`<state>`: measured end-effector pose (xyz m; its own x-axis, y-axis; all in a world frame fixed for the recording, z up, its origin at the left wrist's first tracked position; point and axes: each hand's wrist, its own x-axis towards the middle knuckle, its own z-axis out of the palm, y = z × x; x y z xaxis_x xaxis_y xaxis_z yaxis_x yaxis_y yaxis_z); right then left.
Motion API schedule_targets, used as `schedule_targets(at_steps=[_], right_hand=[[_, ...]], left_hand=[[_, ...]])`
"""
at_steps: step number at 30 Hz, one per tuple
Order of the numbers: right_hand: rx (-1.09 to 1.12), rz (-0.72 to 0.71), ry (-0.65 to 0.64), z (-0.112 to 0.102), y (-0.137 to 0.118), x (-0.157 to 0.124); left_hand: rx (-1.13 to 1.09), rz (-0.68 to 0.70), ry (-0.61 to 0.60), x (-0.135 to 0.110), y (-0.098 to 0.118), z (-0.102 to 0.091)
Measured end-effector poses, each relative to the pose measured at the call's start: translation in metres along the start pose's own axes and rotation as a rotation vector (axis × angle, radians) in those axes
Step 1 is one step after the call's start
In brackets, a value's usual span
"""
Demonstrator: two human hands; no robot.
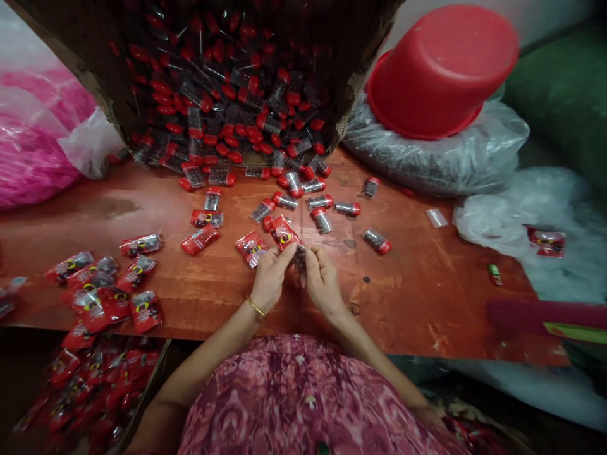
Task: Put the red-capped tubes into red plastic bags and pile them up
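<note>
Over the middle of the table my left hand [271,277] and my right hand [323,278] are close together, thumbs and fingers pinched on one red printed packet [284,232]. A dark, clear-walled part [300,256] shows at its lower end between my thumbs; the fingers partly hide it. Another red packet [250,248] lies flat just left of my left hand. Beyond my hands are several loose clear tubes with dark contents and red caps, among them one tube [322,220] near my right hand.
A tipped cardboard box [348,107] spills many red-capped tubes onto the red-brown table [408,303]. Filled packets [97,309] pile up at left, above a box of more packets [102,392]. An upturned red bucket [441,76] rests on a plastic bag [427,164] at right.
</note>
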<state>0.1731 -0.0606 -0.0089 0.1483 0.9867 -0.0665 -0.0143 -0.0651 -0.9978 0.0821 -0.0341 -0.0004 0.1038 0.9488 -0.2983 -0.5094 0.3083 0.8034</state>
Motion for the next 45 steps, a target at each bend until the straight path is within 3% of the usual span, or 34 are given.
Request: schedule_targets(at_steps=[3, 7, 14, 17, 20, 23, 25, 27, 29, 31, 33, 35, 40, 42, 45], right_hand=[[0.107, 0.038, -0.064, 0.003, -0.002, 0.004], [0.156, 0.061, -0.161, 0.000, 0.001, 0.002], [0.133, 0.071, -0.046, 0.001, 0.009, 0.011], [0.046, 0.051, -0.012, 0.009, 0.014, 0.019], [-0.201, -0.051, -0.011, 0.005, 0.013, 0.028], [-0.580, -0.130, 0.061, -0.023, 0.006, 0.037], [-0.874, -0.069, 0.315, -0.054, 0.002, 0.043], [-1.149, 0.102, 0.536, -0.086, 0.003, 0.048], [-1.290, 0.229, 0.588, -0.109, 0.009, 0.051], [-1.358, 0.210, 0.562, -0.120, 0.019, 0.049], [-1.392, 0.108, 0.524, -0.121, 0.029, 0.044], [-1.409, -0.028, 0.471, -0.114, 0.036, 0.035], [-1.300, -0.427, 0.183, -0.086, 0.045, 0.011], [-1.212, -0.511, 0.116, -0.076, 0.048, 0.006], [-1.166, -0.533, 0.115, -0.069, 0.052, 0.004]], left_hand=[[-0.014, -0.049, -0.035, 0.003, 0.006, -0.002], [-0.080, -0.032, 0.023, 0.004, 0.009, -0.005], [-0.116, -0.153, -0.101, -0.004, -0.005, -0.006], [-0.168, -0.207, -0.073, -0.008, -0.005, -0.010], [-0.179, -0.269, -0.009, -0.011, 0.004, -0.023], [-0.221, -0.202, 0.167, -0.011, 0.025, -0.049], [-0.317, 0.010, 0.366, -0.007, 0.042, -0.071], [-0.442, 0.227, 0.546, -0.002, 0.057, -0.094], [-0.528, 0.341, 0.625, 0.002, 0.064, -0.110], [-0.517, 0.343, 0.672, 0.004, 0.064, -0.116], [-0.366, 0.275, 0.684, 0.004, 0.056, -0.112], [-0.047, 0.219, 0.618, 0.004, 0.044, -0.102], [1.050, 0.424, 0.342, 0.008, 0.023, -0.084], [1.272, 0.420, 0.264, 0.014, 0.021, -0.084], [1.422, 0.367, 0.225, 0.022, 0.022, -0.086]])
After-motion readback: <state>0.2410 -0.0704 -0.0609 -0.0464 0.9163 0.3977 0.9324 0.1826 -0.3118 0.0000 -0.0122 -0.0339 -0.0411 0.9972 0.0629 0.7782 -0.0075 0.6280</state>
